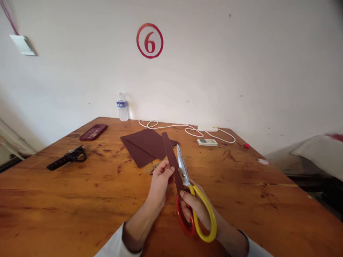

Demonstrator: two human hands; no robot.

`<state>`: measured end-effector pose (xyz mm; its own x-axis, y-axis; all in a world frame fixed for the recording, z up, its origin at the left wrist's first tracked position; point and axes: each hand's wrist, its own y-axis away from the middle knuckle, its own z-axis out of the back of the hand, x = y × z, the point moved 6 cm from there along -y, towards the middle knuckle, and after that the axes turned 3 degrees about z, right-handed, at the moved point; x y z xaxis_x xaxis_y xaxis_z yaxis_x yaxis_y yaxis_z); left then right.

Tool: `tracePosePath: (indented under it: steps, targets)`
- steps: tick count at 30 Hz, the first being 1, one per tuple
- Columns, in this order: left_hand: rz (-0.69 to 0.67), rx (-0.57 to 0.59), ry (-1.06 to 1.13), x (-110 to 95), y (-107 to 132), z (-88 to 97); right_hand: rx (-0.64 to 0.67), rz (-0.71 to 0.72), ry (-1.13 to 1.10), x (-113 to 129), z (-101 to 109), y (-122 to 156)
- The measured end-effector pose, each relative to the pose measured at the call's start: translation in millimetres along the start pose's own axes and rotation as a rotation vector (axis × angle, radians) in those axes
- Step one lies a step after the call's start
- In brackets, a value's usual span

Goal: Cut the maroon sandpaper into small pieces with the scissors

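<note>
A narrow dark-brown strip (170,153), perhaps paper or sandpaper, stands tilted in front of me. My left hand (161,179) pinches its left edge about halfway down, thumb on the near face. The lower end is pressed under the thumb of my right hand (197,205). Scissors (205,214) with one yellow and one red handle hang on that right hand, blades pointing up and away beside the strip. The blades look closed or nearly so. Beyond my hands, brown sheets (142,146) lie overlapping on the wooden table (107,200).
A dark-red phone (93,132) and a black strapped object (68,157) lie at the left. A water bottle (122,107) stands by the wall. A white cable (171,126), a power strip (207,129) and a small white device (207,142) sit at the back right.
</note>
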<state>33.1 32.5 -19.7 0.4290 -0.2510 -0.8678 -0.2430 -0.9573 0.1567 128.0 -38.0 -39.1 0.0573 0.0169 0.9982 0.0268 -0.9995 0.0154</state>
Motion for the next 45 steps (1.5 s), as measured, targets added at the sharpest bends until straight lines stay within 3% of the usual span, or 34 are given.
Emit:
tracePosePath:
  steps: [10,24,37,45]
  targets:
    - [-0.078,-0.086,0.070,-21,-3,9.4,-0.010,0.028,-0.062,13,2,5]
    - [-0.106,-0.099,0.083,-26,-4,11.0,-0.052,0.049,-0.152,14,11,2]
    - [-0.011,-0.085,0.054,0,-9,10.7,-0.081,0.049,-0.161,10,3,0]
    - [0.000,-0.064,0.072,23,14,10.0,-0.193,0.141,-0.093,11,7,1]
